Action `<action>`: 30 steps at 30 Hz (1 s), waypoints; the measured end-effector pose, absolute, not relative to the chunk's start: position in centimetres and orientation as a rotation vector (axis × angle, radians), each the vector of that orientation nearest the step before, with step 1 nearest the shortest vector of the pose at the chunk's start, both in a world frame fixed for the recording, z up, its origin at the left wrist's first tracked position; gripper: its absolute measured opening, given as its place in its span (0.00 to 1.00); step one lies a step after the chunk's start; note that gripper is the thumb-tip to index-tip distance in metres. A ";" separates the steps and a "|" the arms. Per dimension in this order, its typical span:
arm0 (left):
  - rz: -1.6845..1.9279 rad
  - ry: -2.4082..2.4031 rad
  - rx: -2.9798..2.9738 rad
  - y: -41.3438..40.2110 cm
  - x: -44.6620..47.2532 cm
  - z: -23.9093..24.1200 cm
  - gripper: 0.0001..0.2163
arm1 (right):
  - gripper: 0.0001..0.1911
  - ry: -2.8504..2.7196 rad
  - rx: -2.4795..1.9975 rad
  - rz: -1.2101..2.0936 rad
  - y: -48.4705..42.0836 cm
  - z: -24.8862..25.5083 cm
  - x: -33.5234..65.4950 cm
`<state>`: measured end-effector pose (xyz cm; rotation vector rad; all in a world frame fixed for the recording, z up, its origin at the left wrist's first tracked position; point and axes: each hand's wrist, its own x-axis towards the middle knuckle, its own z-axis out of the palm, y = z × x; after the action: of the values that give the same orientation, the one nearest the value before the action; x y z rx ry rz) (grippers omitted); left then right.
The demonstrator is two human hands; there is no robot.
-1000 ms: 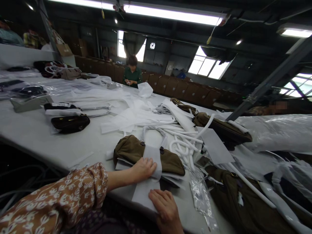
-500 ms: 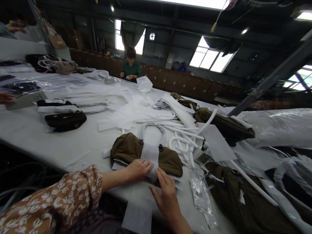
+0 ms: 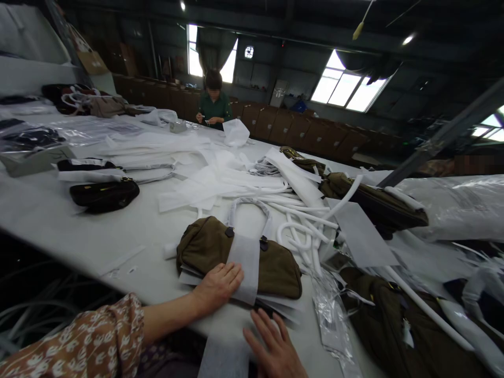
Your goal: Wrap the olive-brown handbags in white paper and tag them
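Observation:
An olive-brown bag (image 3: 205, 247) lies on the white table (image 3: 47, 215) in front of me, its handles wrapped in white. A white paper strip (image 3: 246, 265) runs across its middle. My left hand (image 3: 218, 283) lies flat on the bag's near edge and on the strip, fingers stretched out. My right hand (image 3: 275, 346) rests open on the table just before the bag, fingers spread, holding nothing. Thin white sheets (image 3: 283, 310) stick out from under the bag.
More olive bags (image 3: 370, 202) and white wrapped handles (image 3: 303, 231) lie to the right, with plastic sleeves (image 3: 333, 320). A dark pouch (image 3: 104, 194) sits at left. White paper sheets (image 3: 205, 184) cover the middle. A person (image 3: 213, 107) in green works at the far side.
My right hand came up to the strip, then drew back toward the table edge. The loose paper before the bag has slid lower. My left hand stayed on the bag.

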<state>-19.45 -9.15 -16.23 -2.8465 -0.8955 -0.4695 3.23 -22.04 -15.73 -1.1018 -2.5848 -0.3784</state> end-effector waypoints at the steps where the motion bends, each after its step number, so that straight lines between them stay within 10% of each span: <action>1: -0.472 -0.891 -2.850 -9.1 -19.4 -16.3 0.19 | 0.28 -2.590 -1.029 -0.411 -22.9 -16.3 3.1; 16: -0.445 -0.937 -2.831 -8.6 -19.0 -15.3 0.17 | 0.15 -2.107 -1.192 -0.012 -15.1 -10.3 -0.3; 23: -0.429 -0.934 -3.231 -9.6 -21.1 -12.1 0.43 | 0.17 -1.824 -1.470 0.180 -14.4 -11.7 -0.7; 28: -0.968 -1.473 -3.044 -10.6 -20.1 -12.4 0.09 | 0.20 -1.722 -1.583 0.153 -13.5 -11.9 -1.0; 30: -1.086 -1.598 -2.883 -10.7 -19.2 -13.1 0.12 | 0.21 -1.706 -1.631 0.108 -13.0 -12.2 -0.9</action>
<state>-19.16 -10.72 -13.08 -2.8833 -1.5977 -1.0862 -0.94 -13.00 -12.17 -1.6311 -1.7058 0.1078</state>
